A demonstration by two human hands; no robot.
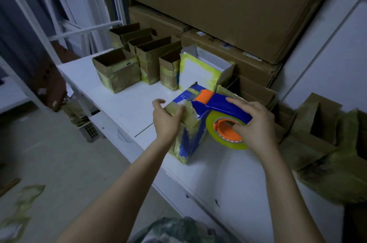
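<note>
The blue box [190,139] is closed, its inside hidden. It is held by the left grip [166,121], the tape gun [222,107] by the right grip [256,125].

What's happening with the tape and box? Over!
Left hand grips the blue box at its top. Right hand holds the tape dispenser, its head on the box top. Open cardboard boxes behind, none blocking.

under the right fingers [236,101], the tape dispenser [224,104] is glossy blue and orange plastic, its tape roll [211,123] a shiny yellowish film. the printed cardboard box [191,140] under the left fingers [179,112] wears wrinkled glossy tape. beyond them, matt brown cardboard boxes [119,73] stand on a smooth white tabletop [123,107].
</note>
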